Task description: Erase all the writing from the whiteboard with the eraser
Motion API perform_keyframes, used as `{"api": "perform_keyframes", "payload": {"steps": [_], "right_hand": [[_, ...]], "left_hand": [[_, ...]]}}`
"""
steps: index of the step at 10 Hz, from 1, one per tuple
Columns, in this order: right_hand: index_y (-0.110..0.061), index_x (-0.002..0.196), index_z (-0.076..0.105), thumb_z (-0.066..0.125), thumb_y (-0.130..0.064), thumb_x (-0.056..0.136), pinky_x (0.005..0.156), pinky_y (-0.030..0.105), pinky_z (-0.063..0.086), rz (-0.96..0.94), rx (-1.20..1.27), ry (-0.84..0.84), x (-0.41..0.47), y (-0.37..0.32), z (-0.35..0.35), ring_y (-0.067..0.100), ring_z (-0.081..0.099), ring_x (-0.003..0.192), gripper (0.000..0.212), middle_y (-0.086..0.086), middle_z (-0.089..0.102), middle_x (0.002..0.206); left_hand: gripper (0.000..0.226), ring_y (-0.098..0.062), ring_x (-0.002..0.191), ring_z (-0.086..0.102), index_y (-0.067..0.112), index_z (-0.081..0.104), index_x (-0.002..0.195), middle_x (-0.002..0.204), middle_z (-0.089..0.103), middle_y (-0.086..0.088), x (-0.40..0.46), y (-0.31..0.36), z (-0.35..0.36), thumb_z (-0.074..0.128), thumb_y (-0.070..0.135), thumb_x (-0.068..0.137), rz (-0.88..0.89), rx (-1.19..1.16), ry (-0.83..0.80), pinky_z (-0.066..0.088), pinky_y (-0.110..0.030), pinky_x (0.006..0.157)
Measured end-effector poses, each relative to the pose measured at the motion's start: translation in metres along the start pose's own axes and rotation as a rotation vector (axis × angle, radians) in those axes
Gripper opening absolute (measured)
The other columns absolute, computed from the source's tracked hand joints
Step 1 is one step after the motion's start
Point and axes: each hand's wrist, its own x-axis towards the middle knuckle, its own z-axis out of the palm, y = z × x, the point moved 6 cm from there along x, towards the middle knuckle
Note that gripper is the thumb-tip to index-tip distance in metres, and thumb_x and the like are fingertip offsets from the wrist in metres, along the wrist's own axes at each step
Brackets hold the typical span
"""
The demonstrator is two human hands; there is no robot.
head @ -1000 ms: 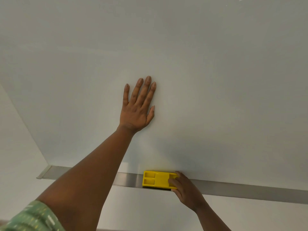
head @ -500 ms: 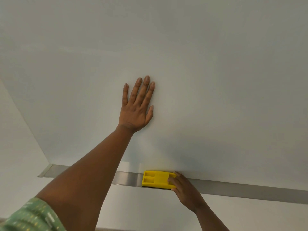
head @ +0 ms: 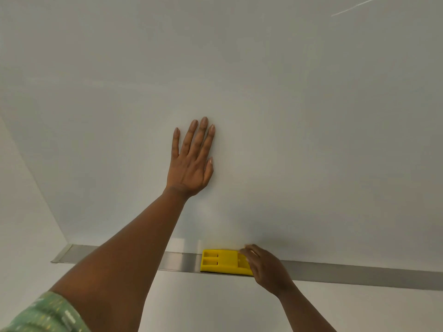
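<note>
At the foot of a whiteboard (head: 299, 104), a person's right hand (head: 266, 268) curls over the right end of a yellow eraser (head: 221, 261) lying flat on the metal tray (head: 359, 274) along the board's lower edge. The fingers (head: 249, 250) are blurred and cover that end of the eraser, so whether they grip it or merely rest on it cannot be told; the eraser's two recessed slots lie clear to the left of them. Its dark underside shows only as a thin line against the tray. Well above and to the left, the left hand (head: 191, 164) presses flat on the board, fingers (head: 195, 137) straight and close together, thumb tucked alongside, holding nothing. The left forearm crosses in front of the tray and hides part of it; a green patterned sleeve (head: 45, 315) is cut off at the lower left corner. The board's surface around both hands is pale and unmarked; a thin light streak (head: 354, 6) far beyond the left fingertips, at the upper right, is too faint to identify. A plain white wall (head: 21, 224) flanks the board on the left and continues below the tray.
</note>
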Motion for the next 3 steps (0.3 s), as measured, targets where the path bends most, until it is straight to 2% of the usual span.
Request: {"api": "perform_keyframes", "payload": {"steps": [1, 2, 3], "right_hand": [[-0.022, 0.116, 0.053, 0.027, -0.027, 0.101, 0.079, 0.025, 0.053, -0.018, 0.004, 0.137, 0.017, -0.002, -0.028, 0.016, 0.062, 0.100, 0.031, 0.005, 0.068, 0.107], [-0.015, 0.120, 0.052, 0.032, -0.024, 0.100, 0.093, 0.029, 0.046, -0.122, -0.063, 0.392, 0.037, -0.006, -0.061, 0.019, 0.053, 0.112, 0.030, 0.012, 0.066, 0.113], [-0.008, 0.124, 0.050, 0.036, -0.020, 0.098, 0.104, 0.033, 0.037, -0.133, -0.127, 0.487, 0.064, -0.014, -0.101, 0.022, 0.048, 0.120, 0.031, 0.014, 0.060, 0.122]], "left_hand": [[0.061, -0.015, 0.145, -0.005, 0.007, 0.020, 0.147, 0.153, 0.020, -0.012, 0.000, 0.000, -0.007, 0.030, 0.025, 0.089, -0.004, -0.021, -0.004, 0.002, -0.046, 0.116], [0.062, -0.014, 0.145, -0.003, 0.006, 0.020, 0.146, 0.152, 0.020, -0.011, 0.003, -0.004, -0.014, 0.030, 0.025, 0.089, 0.004, -0.012, 0.029, 0.004, -0.045, 0.116], [0.063, -0.021, 0.145, 0.008, 0.006, 0.019, 0.146, 0.152, 0.024, -0.012, 0.015, -0.006, -0.029, 0.031, 0.025, 0.088, -0.025, -0.028, 0.041, 0.004, -0.046, 0.116]]}}
